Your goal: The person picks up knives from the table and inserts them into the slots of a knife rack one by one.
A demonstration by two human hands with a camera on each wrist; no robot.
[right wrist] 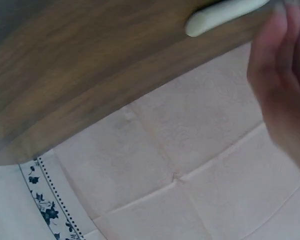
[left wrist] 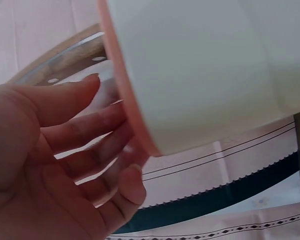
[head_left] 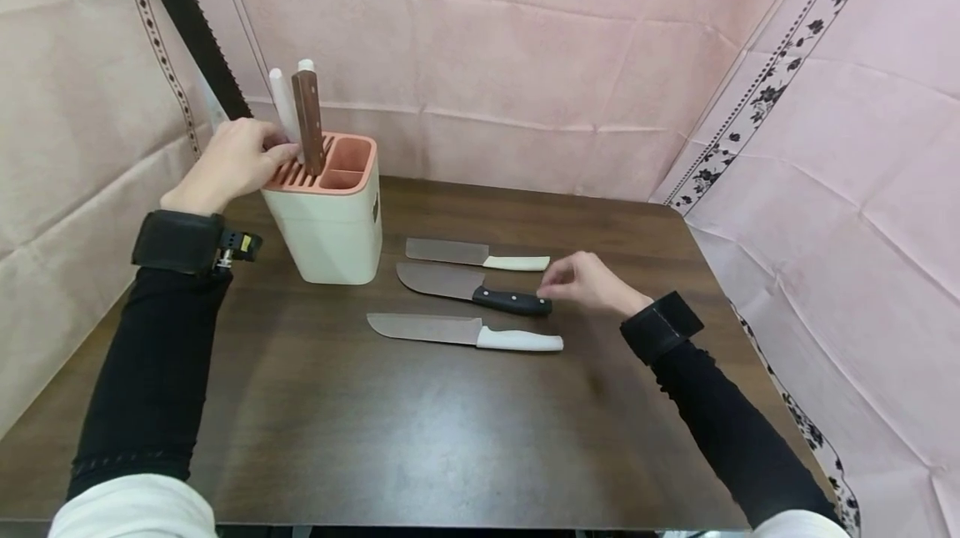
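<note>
My left hand (head_left: 236,156) is at the slotted top of a pale green knife block (head_left: 330,229) with a pink rim, its fingers loosely bent beside the rim in the left wrist view. A brown-handled knife (head_left: 307,117) and white handles (head_left: 282,100) stand up from the slots, right by its thumb. My right hand (head_left: 588,281) hovers low, fingertips bent right at the butt of a black-handled knife (head_left: 513,301) lying on the table. A cream-handled knife (head_left: 517,263) lies behind that one, and a white-handled knife (head_left: 517,339) lies in front.
The wooden table (head_left: 420,438) carries the block at its back left, with all three loose blades pointing left. Two open compartments (head_left: 351,156) take up the block's right side. Pink cloth (head_left: 510,71) hangs behind, with floral-edged cloth (head_left: 862,188) at the right.
</note>
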